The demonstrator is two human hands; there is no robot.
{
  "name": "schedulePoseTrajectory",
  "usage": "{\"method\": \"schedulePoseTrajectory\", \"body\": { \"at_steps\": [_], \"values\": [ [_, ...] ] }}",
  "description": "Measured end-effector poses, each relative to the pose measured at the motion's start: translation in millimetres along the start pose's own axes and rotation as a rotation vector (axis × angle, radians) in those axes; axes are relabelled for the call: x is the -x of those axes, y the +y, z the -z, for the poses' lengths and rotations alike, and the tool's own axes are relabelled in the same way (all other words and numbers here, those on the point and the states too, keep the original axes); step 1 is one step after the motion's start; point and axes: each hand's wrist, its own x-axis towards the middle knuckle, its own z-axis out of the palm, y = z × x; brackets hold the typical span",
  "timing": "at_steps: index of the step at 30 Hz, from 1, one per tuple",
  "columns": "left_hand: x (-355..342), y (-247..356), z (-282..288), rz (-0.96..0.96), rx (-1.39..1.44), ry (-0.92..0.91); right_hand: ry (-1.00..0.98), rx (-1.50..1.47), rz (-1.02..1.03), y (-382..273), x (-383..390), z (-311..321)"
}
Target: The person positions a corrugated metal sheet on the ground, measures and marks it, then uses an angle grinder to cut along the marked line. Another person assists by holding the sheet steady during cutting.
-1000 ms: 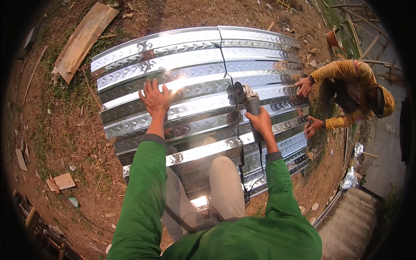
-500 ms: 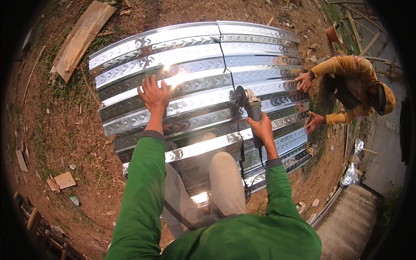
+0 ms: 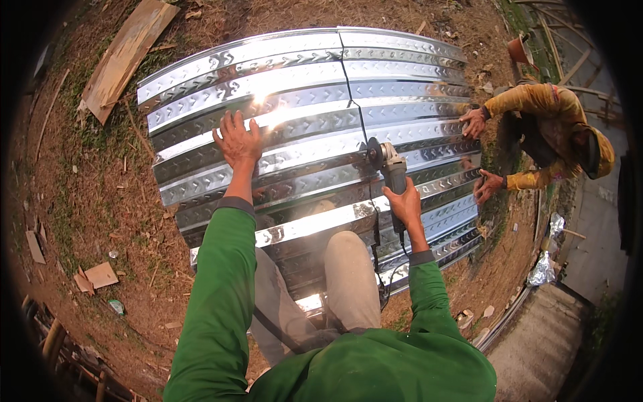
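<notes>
Shiny corrugated metal sheeting (image 3: 288, 144) lies beneath me, with a dark jagged cut line running from its far edge down toward my knees. My left hand (image 3: 240, 139) rests flat on the ridges left of that line, fingers spread. In my right hand (image 3: 404, 203) is an angle grinder (image 3: 394, 171), grey with a metal head, held by its body. Its dark disc (image 3: 374, 153) is at the cut line; whether it touches the metal I cannot tell. A black cord trails from the grinder's rear toward my knees.
At the right a co-worker in a yellow top (image 3: 559, 107) crouches with both hands on the sheet's right edge. A wooden board (image 3: 127, 60) lies on the ground at the far left. Crumpled foil (image 3: 542, 269) and a concrete ramp (image 3: 536, 342) are at the lower right.
The grinder and my right hand have shifted very slightly within the view, as has the sheet. My left hand stays flat on the metal, and the co-worker's hands remain on the edge.
</notes>
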Motion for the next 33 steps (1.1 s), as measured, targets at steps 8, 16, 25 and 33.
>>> {"method": "schedulePoseTrajectory", "body": {
  "at_steps": [8,16,25,33],
  "values": [
    [0.1,-1.1,-1.6,0.000,0.015,0.006,0.005,-0.024,0.001,12.7,4.2,-7.4],
    [-0.7,-3.6,-8.0,0.006,0.000,0.013,0.038,-0.005,-0.005,18.3,9.2,-12.2],
    [-0.4,-2.4,-6.3,-0.002,0.010,0.024,0.000,0.061,-0.038,23.4,15.0,-11.7],
    [-0.5,1.7,1.6,0.003,0.001,0.015,0.034,-0.075,0.047,20.6,18.6,-16.8]
  ]
}}
